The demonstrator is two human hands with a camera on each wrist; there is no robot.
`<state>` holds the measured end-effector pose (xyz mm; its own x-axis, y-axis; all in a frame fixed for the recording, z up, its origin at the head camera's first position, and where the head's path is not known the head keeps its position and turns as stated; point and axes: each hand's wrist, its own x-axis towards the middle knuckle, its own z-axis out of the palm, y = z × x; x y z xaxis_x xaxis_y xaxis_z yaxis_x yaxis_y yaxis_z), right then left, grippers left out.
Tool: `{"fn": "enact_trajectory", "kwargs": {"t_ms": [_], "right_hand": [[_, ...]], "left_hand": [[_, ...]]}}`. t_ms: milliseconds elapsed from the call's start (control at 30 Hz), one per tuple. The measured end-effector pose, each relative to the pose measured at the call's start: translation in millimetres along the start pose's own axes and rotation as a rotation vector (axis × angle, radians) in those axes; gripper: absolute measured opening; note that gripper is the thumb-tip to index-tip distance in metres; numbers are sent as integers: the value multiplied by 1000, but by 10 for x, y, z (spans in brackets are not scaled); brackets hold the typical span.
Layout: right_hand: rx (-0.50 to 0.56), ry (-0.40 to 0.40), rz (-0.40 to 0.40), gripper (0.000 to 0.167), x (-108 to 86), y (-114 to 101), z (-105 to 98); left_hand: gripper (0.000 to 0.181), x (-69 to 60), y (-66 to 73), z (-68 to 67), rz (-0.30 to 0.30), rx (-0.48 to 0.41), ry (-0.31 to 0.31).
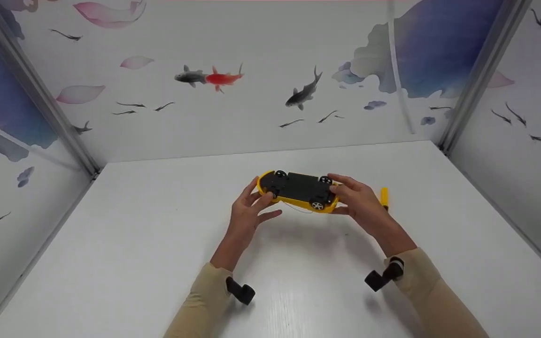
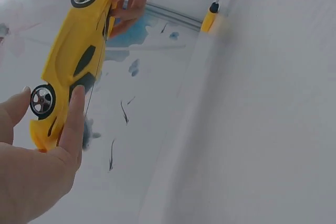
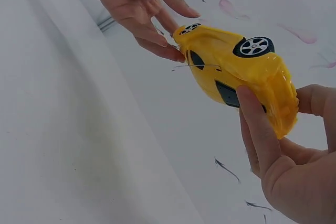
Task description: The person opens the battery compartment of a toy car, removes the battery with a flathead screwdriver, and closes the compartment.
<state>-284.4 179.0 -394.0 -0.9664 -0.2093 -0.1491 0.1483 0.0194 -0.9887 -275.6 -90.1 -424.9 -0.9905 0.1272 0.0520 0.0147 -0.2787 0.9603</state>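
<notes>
A yellow toy car (image 1: 301,188) is held above the table with its black underside and wheels turned toward the head camera. My left hand (image 1: 250,209) grips one end, thumb by a wheel. At the other end, my right hand (image 1: 359,202) holds the car with its thumb on the underside. In the left wrist view the yellow side of the toy car (image 2: 73,61) and its dark windows show. A thin wire or thread hangs along the car, also visible on the toy car (image 3: 226,72) in the right wrist view.
A yellow-handled screwdriver (image 2: 209,20) lies on the white table (image 1: 134,244), to the right of the car and partly hidden behind the right hand in the head view. White panels (image 1: 251,122) printed with fish and petals stand around the back and sides.
</notes>
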Motion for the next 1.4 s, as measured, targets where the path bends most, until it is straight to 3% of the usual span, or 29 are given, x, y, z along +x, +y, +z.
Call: {"fn": "enact_trajectory", "kwargs": {"t_ms": [167, 400, 500, 800, 967, 1233, 1400], "right_hand": [[-1, -49, 16, 57, -8, 26, 21], [15, -99, 33, 57, -23, 25, 41], [28, -111, 38, 56, -23, 19, 43], [42, -119, 52, 53, -23, 8, 67], [47, -139, 59, 54, -43, -3, 59], [68, -159, 58, 56, -52, -36, 91], [35, -167, 42, 56, -64, -26, 112]], "left_hand": [[79, 17, 2, 45, 6, 20, 46], [67, 22, 14, 72, 23, 19, 121], [65, 9, 21, 82, 21, 19, 112], [85, -11, 30, 158, -18, 6, 16], [82, 9, 100, 227, -16, 12, 31], [71, -11, 156, 287, -17, 90, 113], [74, -50, 109, 263, -81, 0, 33]]}}
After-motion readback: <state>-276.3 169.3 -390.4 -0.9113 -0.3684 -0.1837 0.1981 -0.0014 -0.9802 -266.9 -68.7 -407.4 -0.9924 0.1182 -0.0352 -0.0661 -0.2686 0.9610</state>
